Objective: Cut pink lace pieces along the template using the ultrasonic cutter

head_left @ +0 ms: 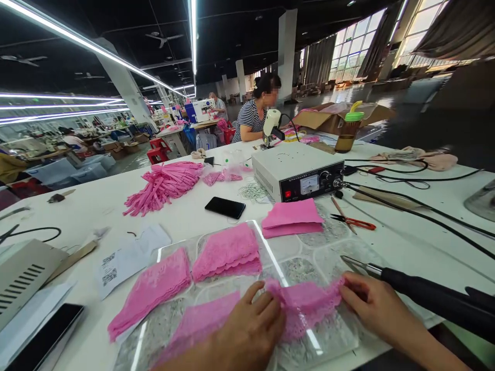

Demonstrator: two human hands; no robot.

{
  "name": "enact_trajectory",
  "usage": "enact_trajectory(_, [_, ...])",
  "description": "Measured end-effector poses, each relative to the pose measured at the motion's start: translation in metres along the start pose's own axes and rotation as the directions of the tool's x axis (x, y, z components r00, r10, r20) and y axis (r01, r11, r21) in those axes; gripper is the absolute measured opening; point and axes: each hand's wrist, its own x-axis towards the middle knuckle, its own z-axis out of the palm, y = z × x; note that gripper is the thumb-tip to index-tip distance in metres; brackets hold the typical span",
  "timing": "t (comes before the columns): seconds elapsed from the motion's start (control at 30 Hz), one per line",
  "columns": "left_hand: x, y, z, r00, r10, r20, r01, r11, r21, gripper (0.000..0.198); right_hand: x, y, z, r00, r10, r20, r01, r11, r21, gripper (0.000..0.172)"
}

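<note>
In the head view, my left hand [258, 317] is closed, fingers curled on the left end of a pink lace fabric piece [309, 304]. My right hand [371, 301] pinches the right end of that piece between thumb and fingers. The lace stretches between both hands over a clear plastic sheet [288, 252]. Partly under my left forearm lies another pink fabric piece [201, 317]. Stacks of pink lace pieces [228, 250] lie farther out, with a folded pink stack [293, 217] at the back. Just beyond my right hand is a black-handled tool with a pointed metal tip [417, 286].
A white control box [297, 165] with cables stands behind the sheet. Orange-handled thread snips [358, 222], a black phone [225, 207] and a bundle of pink strips [166, 185] lie on the table. A co-worker [253, 116] in a striped top sits across.
</note>
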Motion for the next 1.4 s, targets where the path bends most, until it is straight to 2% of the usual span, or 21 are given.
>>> enact_trajectory(0.17, [0.009, -0.01, -0.011, 0.991, -0.132, 0.004, 0.131, 0.978, -0.164, 0.027, 0.003, -0.006, -0.007, 0.995, -0.022, 0.101, 0.028, 0.998, -0.054, 0.03])
enact_trajectory(0.23, [0.012, -0.014, -0.017, 0.994, -0.089, 0.063, 0.101, 0.971, -0.215, 0.023, 0.002, -0.007, -0.009, 0.995, -0.027, 0.1, 0.038, 0.993, -0.109, 0.03])
enact_trajectory(0.33, [0.011, -0.014, -0.02, 0.986, 0.057, 0.156, -0.011, 0.96, -0.28, 0.015, -0.003, -0.003, -0.015, 0.997, -0.017, 0.077, 0.033, 0.977, -0.212, 0.033])
enact_trajectory(0.4, [0.009, -0.013, -0.018, 0.982, 0.071, 0.175, -0.02, 0.96, -0.279, 0.015, -0.007, 0.002, -0.019, 0.998, -0.014, 0.069, 0.035, 0.948, -0.316, 0.032])
enact_trajectory(0.53, [0.01, -0.015, -0.012, 0.988, -0.013, 0.152, 0.045, 0.977, -0.211, 0.015, -0.012, 0.009, -0.023, 0.999, -0.024, 0.038, 0.04, 0.867, -0.497, 0.029])
enact_trajectory(0.7, [0.014, -0.019, -0.012, 0.992, -0.028, 0.125, 0.054, 0.977, -0.208, 0.014, -0.021, 0.011, -0.024, 1.0, -0.023, -0.001, 0.019, 0.841, -0.54, 0.03])
enact_trajectory(0.8, [0.022, -0.028, -0.011, 0.985, -0.084, 0.149, 0.12, 0.961, -0.25, 0.018, -0.019, 0.004, -0.021, 0.985, -0.171, -0.009, 0.145, 0.862, -0.485, 0.031])
enact_trajectory(0.93, [0.051, -0.061, -0.002, 0.943, -0.289, 0.167, 0.324, 0.912, -0.25, 0.016, 0.017, -0.016, -0.008, 0.887, -0.456, -0.066, 0.384, 0.811, -0.442, 0.022])
enact_trajectory(1.07, [0.089, -0.105, 0.012, 0.883, -0.441, 0.161, 0.467, 0.857, -0.215, 0.012, 0.078, -0.035, 0.01, 0.856, -0.515, -0.039, 0.424, 0.744, -0.516, 0.022])
enact_trajectory(1.2, [0.113, -0.132, 0.028, 0.848, -0.474, 0.235, 0.521, 0.826, -0.216, 0.027, 0.119, -0.042, 0.025, 0.867, -0.498, 0.015, 0.398, 0.675, -0.621, 0.023])
enact_trajectory(1.4, [0.121, -0.141, 0.045, 0.83, -0.453, 0.325, 0.541, 0.796, -0.272, 0.029, 0.128, -0.034, 0.028, 0.92, -0.382, 0.086, 0.329, 0.637, -0.697, 0.024])
